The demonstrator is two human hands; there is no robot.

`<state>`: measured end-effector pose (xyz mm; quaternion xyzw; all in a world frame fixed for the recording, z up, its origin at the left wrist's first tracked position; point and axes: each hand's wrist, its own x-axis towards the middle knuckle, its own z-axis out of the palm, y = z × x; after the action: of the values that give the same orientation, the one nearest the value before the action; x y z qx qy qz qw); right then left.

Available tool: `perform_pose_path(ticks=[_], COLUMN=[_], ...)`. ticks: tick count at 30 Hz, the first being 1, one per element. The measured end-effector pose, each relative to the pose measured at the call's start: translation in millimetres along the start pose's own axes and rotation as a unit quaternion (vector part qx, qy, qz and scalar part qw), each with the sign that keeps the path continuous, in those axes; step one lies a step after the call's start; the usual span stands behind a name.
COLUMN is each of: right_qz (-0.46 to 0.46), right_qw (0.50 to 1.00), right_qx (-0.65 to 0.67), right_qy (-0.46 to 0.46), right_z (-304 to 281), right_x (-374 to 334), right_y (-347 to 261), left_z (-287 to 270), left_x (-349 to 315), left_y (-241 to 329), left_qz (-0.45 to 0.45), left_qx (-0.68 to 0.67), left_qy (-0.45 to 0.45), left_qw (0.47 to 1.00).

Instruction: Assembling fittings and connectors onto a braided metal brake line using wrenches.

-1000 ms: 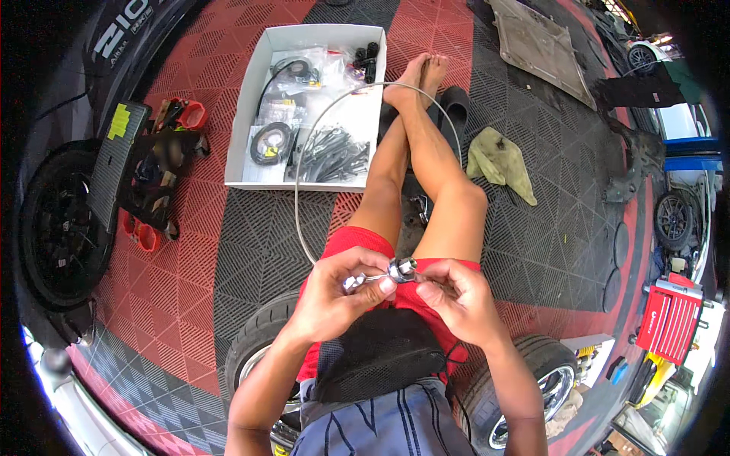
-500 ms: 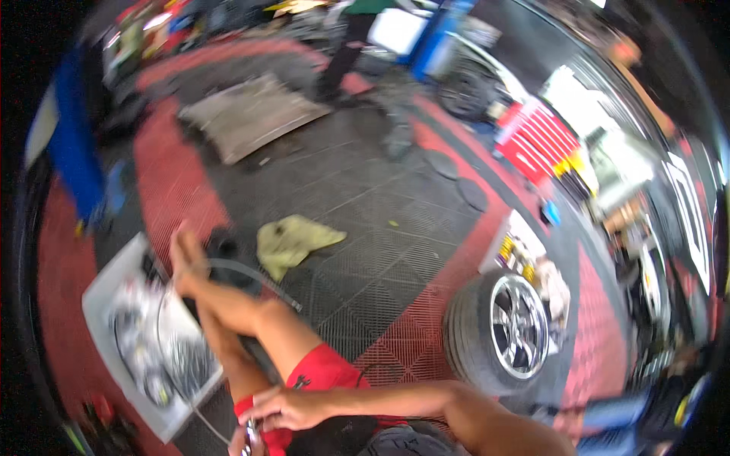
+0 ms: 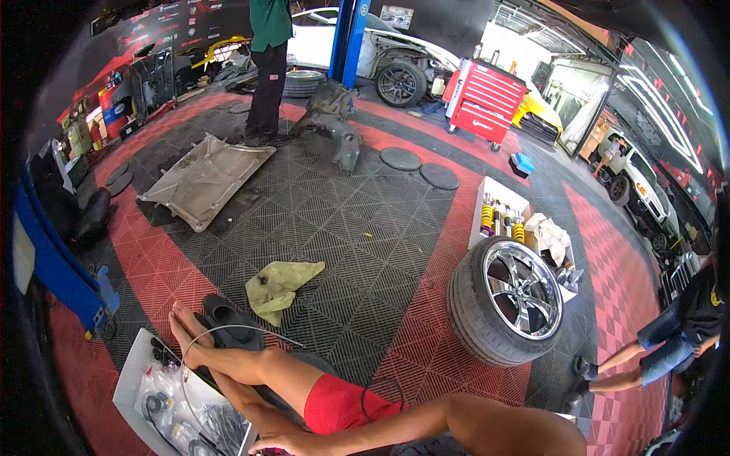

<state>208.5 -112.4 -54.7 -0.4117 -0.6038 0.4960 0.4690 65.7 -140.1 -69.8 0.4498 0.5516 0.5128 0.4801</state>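
My right hand (image 3: 293, 442) is at the lower edge, beside the red shorts (image 3: 346, 403). Its fingers look curled together, partly cut off by the picture's edge, so what they hold is hidden. My left hand is out of view. A thin grey braided hose (image 3: 184, 380) arcs over my bare leg, one end loose above the knee, and runs down toward the lower edge near my right hand. To the left stands an open white box (image 3: 125, 395) holding clear plastic bags and dark coiled parts.
A chrome wheel with tyre (image 3: 525, 292) lies to the right, before a white box of yellow-spring coilovers (image 3: 498, 220). A yellowish cloth (image 3: 277, 292), dark slippers (image 3: 224, 315) and a tan panel (image 3: 209, 178) lie on floor tiles. One person (image 3: 268, 83) stands far off; another (image 3: 658, 342) is at right.
The view has tilted up. My right hand, earlier pinched on a shiny metal fitting, now sits lower, at the edge. My left hand has dropped out of view.
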Motion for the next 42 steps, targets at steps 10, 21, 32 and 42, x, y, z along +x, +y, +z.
perform_pose_path(ticks=[10, 21, 32, 42], right_qz=[-0.035, -0.108, -0.003, -0.055], right_qw=[0.989, 0.994, 1.0, 0.991], right_qx=[0.018, -0.025, 0.009, -0.022], right_qy=[-0.143, -0.015, -0.028, -0.117], right_z=[-26, -4, -18, -21], right_x=[9, 5, 10, 0], right_y=[11, 34, 44, 36], left_z=[6, 25, 3, 15], left_x=[-9, -12, -11, -18], left_y=[33, 43, 10, 35], left_qz=[-0.061, -0.076, -0.018, -0.134], left_qx=[-0.01, -0.018, 0.088, 0.068], left_qy=[-0.039, 0.025, -0.045, -0.056], left_qw=[0.997, 0.997, 0.995, 0.987])
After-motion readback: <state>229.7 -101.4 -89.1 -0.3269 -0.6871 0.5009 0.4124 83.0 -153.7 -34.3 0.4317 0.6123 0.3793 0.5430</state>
